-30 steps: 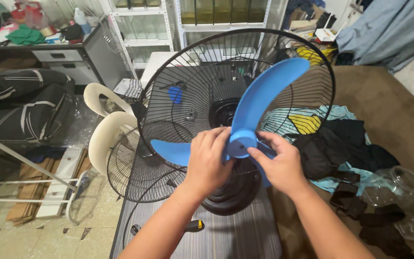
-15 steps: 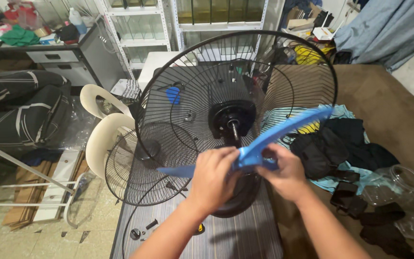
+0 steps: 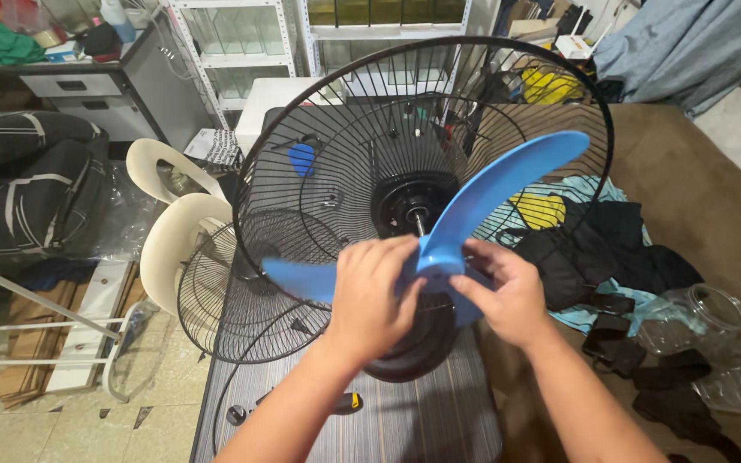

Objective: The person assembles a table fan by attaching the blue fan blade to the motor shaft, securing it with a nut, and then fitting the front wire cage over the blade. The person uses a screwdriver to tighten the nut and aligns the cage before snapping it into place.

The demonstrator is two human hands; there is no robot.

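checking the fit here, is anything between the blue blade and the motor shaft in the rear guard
Nothing visible. Both the left hand and right hand grip the blue fan blade at its hub, just in front of the motor shaft; the rear guard stands open toward it.

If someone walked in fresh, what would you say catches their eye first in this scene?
The bright blue fan blade at centre, gripped at its hub by the left hand and right hand. Behind it stands the big round black wire fan guard with the motor in its middle. A second, smaller guard lies lower left, by the cream chairs.
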